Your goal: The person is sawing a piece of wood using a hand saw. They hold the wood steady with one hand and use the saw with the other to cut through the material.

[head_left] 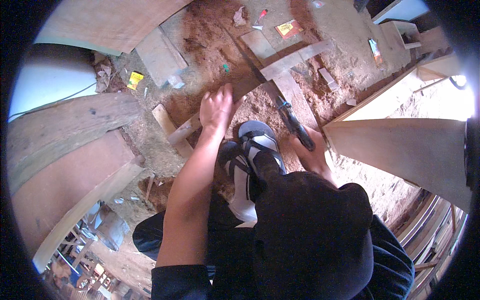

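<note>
My right grip (312, 156) holds the saw (291, 120) by its handle; left grip (217, 111) lies over the board (282, 65) beyond my feet (257, 131), closure unclear. Board likely stiff, light; best held across both edges.

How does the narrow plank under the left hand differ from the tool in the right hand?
Colour: the narrow plank is pale brown, while the tool has a dark body with a blue band.
Slant: the plank runs up toward the picture's right, the tool up toward its left.
Hold: the plank lies under the left hand; the tool is in the right hand.
Shared: both are longer than wide.
</note>
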Demonstrator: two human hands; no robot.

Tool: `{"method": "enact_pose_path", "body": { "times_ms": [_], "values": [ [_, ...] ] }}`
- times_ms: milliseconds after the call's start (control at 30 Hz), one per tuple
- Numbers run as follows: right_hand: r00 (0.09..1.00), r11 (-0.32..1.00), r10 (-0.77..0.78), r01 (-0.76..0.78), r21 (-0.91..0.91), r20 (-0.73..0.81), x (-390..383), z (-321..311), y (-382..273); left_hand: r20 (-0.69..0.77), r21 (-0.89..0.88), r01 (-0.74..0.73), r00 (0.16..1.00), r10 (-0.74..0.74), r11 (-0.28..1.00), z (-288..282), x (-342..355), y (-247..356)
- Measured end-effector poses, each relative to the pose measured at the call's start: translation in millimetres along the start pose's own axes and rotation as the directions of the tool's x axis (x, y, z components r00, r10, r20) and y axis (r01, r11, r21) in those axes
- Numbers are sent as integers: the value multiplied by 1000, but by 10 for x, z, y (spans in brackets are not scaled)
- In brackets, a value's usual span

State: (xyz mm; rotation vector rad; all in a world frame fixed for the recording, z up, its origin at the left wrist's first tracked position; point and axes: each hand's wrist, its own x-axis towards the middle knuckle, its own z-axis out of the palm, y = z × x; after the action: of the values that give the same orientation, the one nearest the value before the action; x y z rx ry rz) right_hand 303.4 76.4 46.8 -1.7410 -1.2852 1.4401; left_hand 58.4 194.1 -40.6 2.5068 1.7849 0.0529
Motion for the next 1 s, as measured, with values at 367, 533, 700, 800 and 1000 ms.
{"method": "enact_pose_path", "body": {
  "times_ms": [367, 533, 700, 800, 1000],
  "values": [
    [988, 991, 44, -62, -116, -148, -519, 0, 351, -33, 35, -47, 998, 49, 998, 53, -6, 18],
    [992, 1000, 22, -22, -4, -120, -97, 71, -19, 42, 7, -11, 999, 10, 1000, -5, 29, -2],
    [992, 997, 44, -51, -61, -115, -351, 102, 580, 20, -9, -18, 1000, 18, 1000, 43, -2, -2],
    [995, 998, 33, -38, -46, -97, -628, -12, 537, 59, -37, -6, 998, 8, 999, 23, 25, 10],
    [998, 999, -16, 19, 51, -58, -129, 34, 92, -2, -4, -31, 1000, 31, 1000, 70, -7, -14]
  ]
}}
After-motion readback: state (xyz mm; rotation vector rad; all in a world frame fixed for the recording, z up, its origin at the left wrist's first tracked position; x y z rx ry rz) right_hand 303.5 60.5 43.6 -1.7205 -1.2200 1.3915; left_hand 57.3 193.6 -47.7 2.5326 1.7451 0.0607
